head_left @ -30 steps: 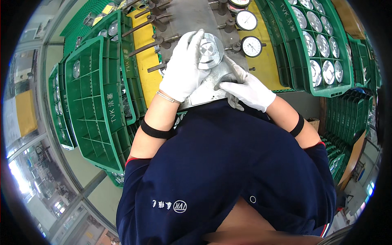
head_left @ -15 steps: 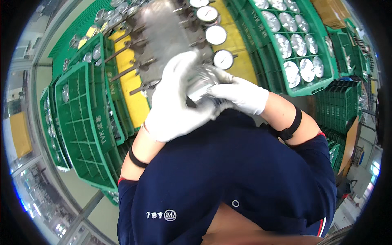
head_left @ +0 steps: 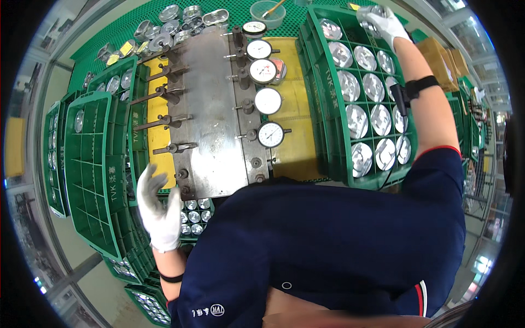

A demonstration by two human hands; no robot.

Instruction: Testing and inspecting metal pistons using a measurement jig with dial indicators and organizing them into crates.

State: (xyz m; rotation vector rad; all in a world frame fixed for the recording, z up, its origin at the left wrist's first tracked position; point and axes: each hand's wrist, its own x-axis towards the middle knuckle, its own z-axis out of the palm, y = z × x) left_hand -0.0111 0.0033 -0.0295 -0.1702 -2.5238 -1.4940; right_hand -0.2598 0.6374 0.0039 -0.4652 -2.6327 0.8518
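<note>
Head view, left grip (head_left: 163,220) spread, right (head_left: 391,27) clasping piston (head_left: 368,15)

we see glossy, round silver metal pieces (head_left: 373,87) in a matt green plastic crate (head_left: 336,117). we find the grey rectangular metal plate (head_left: 210,104) smooth and shiny.
</note>
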